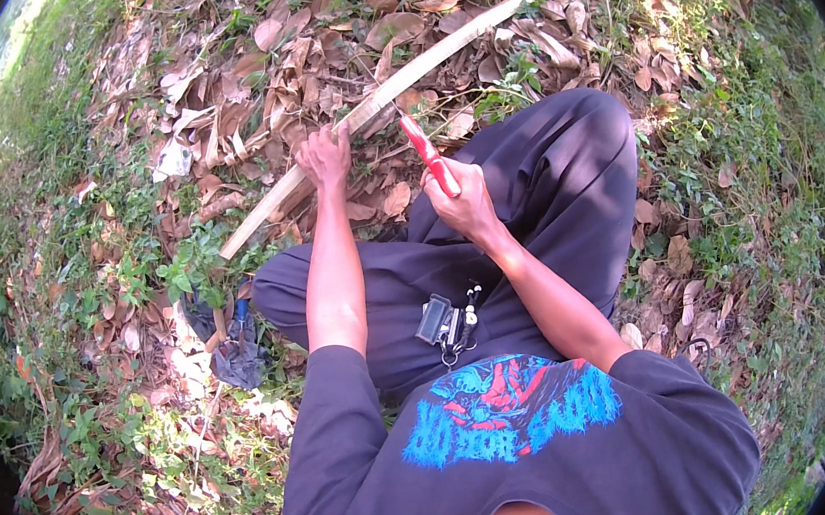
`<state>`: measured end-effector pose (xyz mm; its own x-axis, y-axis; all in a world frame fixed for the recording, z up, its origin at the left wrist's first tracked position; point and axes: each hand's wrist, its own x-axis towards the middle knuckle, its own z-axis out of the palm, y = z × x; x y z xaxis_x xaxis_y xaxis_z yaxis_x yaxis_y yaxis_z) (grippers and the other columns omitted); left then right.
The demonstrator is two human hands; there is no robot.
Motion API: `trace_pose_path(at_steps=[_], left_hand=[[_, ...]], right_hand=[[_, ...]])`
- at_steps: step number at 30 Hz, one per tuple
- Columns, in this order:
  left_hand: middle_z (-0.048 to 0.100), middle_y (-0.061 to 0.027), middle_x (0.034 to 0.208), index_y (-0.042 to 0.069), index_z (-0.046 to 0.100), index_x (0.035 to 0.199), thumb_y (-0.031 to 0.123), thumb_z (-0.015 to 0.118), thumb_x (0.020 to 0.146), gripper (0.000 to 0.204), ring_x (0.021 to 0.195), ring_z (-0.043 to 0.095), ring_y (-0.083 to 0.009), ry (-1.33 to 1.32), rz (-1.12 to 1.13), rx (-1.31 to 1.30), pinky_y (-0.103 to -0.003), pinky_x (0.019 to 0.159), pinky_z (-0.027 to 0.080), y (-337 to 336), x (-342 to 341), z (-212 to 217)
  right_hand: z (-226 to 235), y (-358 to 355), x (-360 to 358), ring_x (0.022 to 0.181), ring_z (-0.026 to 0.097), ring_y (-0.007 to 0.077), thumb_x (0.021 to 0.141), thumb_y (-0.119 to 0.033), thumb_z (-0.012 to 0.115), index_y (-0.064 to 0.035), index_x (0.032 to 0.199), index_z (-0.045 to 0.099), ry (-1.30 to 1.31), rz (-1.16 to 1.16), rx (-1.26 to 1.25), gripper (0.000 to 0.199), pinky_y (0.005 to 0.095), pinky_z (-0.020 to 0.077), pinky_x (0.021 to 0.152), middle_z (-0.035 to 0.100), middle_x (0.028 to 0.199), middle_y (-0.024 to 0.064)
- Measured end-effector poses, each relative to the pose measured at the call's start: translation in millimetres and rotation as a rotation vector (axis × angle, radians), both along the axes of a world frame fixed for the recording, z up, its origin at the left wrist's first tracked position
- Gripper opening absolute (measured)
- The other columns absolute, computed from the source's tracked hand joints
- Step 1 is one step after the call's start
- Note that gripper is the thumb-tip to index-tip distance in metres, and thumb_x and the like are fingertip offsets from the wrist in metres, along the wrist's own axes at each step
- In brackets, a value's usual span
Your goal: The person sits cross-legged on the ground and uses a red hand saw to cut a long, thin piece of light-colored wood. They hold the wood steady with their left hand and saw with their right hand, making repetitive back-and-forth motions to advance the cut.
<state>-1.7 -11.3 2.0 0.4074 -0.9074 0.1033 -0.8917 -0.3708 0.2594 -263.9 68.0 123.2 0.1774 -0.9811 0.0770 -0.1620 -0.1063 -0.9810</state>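
A long pale strip of wood or split bamboo [460, 39] slants across in front of me, its near end low at the left and its far end high at the right. My left hand [325, 158] is closed around it toward the near end. In my right hand [467, 201] is a red-handled tool [429, 155], gripped by its lower part. Its upper end points at the strip's near edge, just right of my left hand. The tool's working end is too small and dark to make out.
I sit cross-legged in dark trousers [565, 181] on leaf-strewn ground [396, 30]. Small black items with a ring and cord [448, 324] rest on my lap. Beside my left knee lies a dark bag [239, 361] with a blue-handled item [241, 311]. Grass and weeds [771, 220] spread around.
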Motion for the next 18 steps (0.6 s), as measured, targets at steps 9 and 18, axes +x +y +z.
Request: trace_pose_path(at_steps=[9,18], left_hand=[[0.068,-0.012,0.105,0.013,0.072,0.108,0.055,0.052,0.094,0.049,0.105,0.059,-0.0299,-0.028,0.003,-0.087,-0.046,0.095,0.036,-2.3,1.1,-5.7],[0.068,-0.0109,0.104,0.012,0.072,0.108,0.053,0.057,0.092,0.047,0.104,0.059,-0.0302,0.048,0.003,-0.158,-0.048,0.092,0.038,7.5,3.8,-10.9]], right_hand=[[-20.3,-3.3,12.3,0.053,0.047,0.0076,0.085,-0.005,0.056,0.0023,0.08,0.064,0.031,0.038,-0.008,0.011,0.0265,0.0386,0.051,0.053,0.059,0.002],[-33.0,3.6,15.8,0.049,0.044,0.0037,0.091,-0.006,0.054,0.0006,0.077,0.062,0.018,0.054,-0.005,0.017,0.0224,0.033,0.046,0.05,0.057,-0.0031]])
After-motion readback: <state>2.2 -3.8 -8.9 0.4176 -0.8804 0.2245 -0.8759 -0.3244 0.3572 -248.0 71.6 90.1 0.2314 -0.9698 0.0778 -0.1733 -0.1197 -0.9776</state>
